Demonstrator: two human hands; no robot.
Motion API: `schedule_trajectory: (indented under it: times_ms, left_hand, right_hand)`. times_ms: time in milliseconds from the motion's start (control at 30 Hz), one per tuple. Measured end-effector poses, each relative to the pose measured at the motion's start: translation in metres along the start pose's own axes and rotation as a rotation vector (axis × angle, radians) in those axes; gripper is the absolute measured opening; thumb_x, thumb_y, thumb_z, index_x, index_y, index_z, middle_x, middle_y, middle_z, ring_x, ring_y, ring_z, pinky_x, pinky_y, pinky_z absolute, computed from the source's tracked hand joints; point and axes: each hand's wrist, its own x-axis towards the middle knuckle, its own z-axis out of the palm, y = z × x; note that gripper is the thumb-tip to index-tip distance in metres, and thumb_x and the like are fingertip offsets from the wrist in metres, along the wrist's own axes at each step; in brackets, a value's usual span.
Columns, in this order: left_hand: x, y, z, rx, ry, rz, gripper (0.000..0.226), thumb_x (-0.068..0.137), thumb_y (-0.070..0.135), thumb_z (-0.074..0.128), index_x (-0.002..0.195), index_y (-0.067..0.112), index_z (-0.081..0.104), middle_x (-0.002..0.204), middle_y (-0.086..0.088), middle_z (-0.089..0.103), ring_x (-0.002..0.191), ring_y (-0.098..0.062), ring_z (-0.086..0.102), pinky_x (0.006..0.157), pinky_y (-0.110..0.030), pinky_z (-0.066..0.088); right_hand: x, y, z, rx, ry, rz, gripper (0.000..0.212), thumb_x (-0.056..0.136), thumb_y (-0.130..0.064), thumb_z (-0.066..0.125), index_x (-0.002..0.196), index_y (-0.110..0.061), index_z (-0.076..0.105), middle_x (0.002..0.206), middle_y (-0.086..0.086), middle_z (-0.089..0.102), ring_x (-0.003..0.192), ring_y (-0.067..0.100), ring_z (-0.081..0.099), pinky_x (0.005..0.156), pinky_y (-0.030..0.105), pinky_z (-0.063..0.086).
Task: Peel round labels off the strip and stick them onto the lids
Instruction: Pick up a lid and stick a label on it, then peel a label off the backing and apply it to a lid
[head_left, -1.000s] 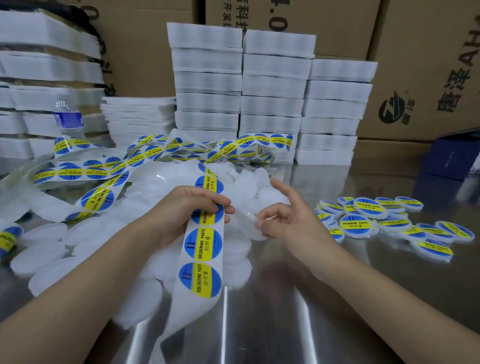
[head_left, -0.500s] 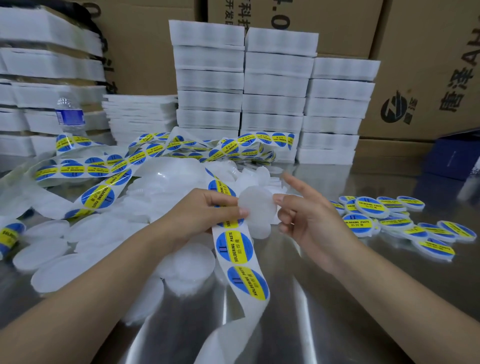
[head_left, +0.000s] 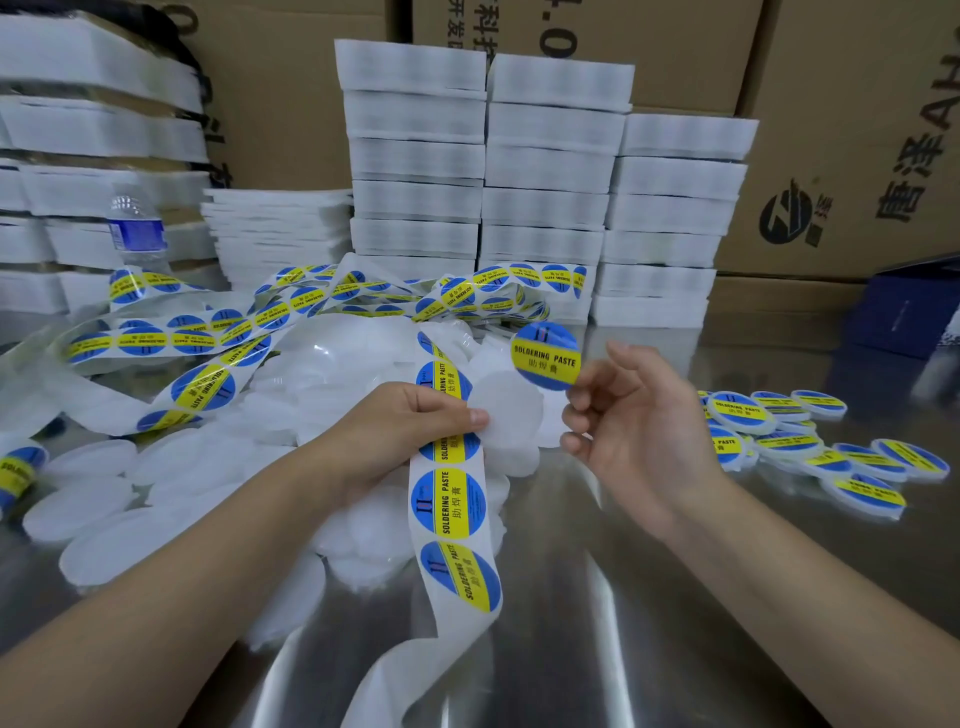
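My left hand (head_left: 410, 426) grips the label strip (head_left: 449, 504) of blue and yellow round labels, and its thumb also pins a plain white lid (head_left: 511, 410) against the strip. My right hand (head_left: 634, 415) pinches one peeled round label (head_left: 545, 356) by its lower right edge, held up just above and right of that lid. The strip's empty backing hangs down toward the table's near edge. A heap of plain white lids (head_left: 171, 483) lies to the left and behind my hands. Several labelled lids (head_left: 789, 436) lie at the right.
The steel table (head_left: 597, 597) carries a long tangle of label strip (head_left: 249, 322) at the back left. Stacks of white trays (head_left: 550, 182) and cardboard boxes (head_left: 857, 130) stand behind. A water bottle (head_left: 136, 228) is at the left, a dark blue box (head_left: 904, 312) at the far right.
My right hand took a white lid from the heap and passed it to my left hand. It then peeled a label off the strip and lifted it up and right.
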Motion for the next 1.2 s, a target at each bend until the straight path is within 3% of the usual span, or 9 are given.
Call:
schedule_trajectory:
  times_ms: [100,233,533,767,1200]
  left_hand:
    - [0.0,0.0,0.0,0.001,-0.013,-0.009,0.027,0.048,0.038,0.077,0.068,0.02,0.079,0.076,-0.007,0.075,0.061,-0.015,0.07,0.056,-0.02,0.055]
    - [0.0,0.0,-0.001,0.015,-0.022,-0.01,0.03,0.048,0.04,0.076,0.071,0.021,0.079,0.079,-0.008,0.076,0.062,-0.015,0.07,0.059,-0.022,0.056]
    - [-0.001,0.0,0.0,0.017,-0.027,-0.004,0.031,0.044,0.041,0.077,0.067,0.02,0.078,0.071,-0.004,0.074,0.056,-0.012,0.068,0.055,-0.019,0.054]
    - [-0.001,0.001,0.001,0.02,-0.018,-0.006,0.021,0.05,0.038,0.075,0.062,0.022,0.077,0.064,-0.001,0.072,0.05,-0.009,0.065,0.049,-0.016,0.05]
    - [0.0,0.001,0.001,0.017,-0.005,-0.017,0.023,0.049,0.037,0.076,0.062,0.018,0.076,0.064,-0.003,0.071,0.048,-0.011,0.063,0.049,-0.017,0.05]
  right_hand:
    - [0.001,0.003,0.0,-0.065,0.018,0.072,0.043,0.084,-0.04,0.05,0.048,-0.018,0.059,0.051,-0.002,0.043,0.045,0.012,0.037,0.047,0.024,0.034]
    - [0.003,0.009,0.001,-0.125,0.066,0.146,0.051,0.089,-0.042,0.048,0.045,-0.019,0.06,0.048,-0.003,0.04,0.042,0.011,0.033,0.044,0.022,0.033]
    - [0.005,0.012,-0.001,-0.214,0.16,0.187,0.054,0.091,-0.039,0.047,0.046,-0.018,0.066,0.047,-0.005,0.041,0.042,0.01,0.032,0.048,0.023,0.032]
    - [0.005,0.013,0.001,-0.249,0.143,0.204,0.055,0.093,-0.037,0.045,0.048,-0.017,0.069,0.047,-0.005,0.042,0.043,0.01,0.033,0.048,0.023,0.031]
    - [0.005,0.013,0.0,-0.27,0.144,0.187,0.052,0.094,-0.035,0.044,0.054,-0.016,0.072,0.048,-0.005,0.041,0.041,0.009,0.033,0.047,0.023,0.032]
